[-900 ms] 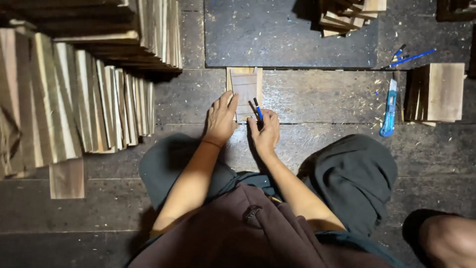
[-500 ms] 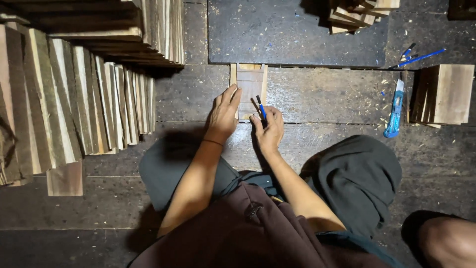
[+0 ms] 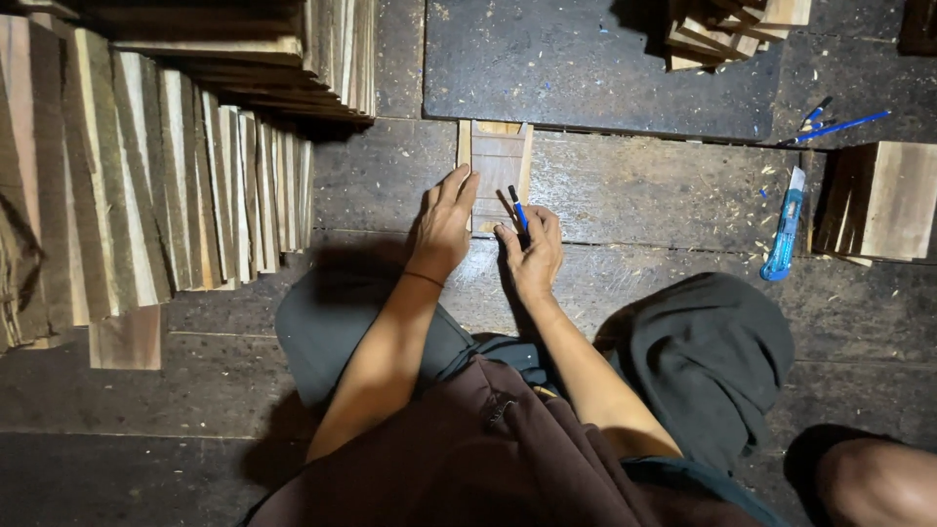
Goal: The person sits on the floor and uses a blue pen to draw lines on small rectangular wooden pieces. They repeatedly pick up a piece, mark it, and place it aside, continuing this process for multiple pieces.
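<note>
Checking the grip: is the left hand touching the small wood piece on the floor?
Touching. The head view shows the left hand with fingertips laid on the small wood piece's left edge.

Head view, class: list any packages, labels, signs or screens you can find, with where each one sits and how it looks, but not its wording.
None: no package, label, sign or screen shows.
Nearest candidate: a blue and white utility knife, long and narrow, on the dark plank floor to the right of the right hand; any marking on it is too small to tell.
</note>
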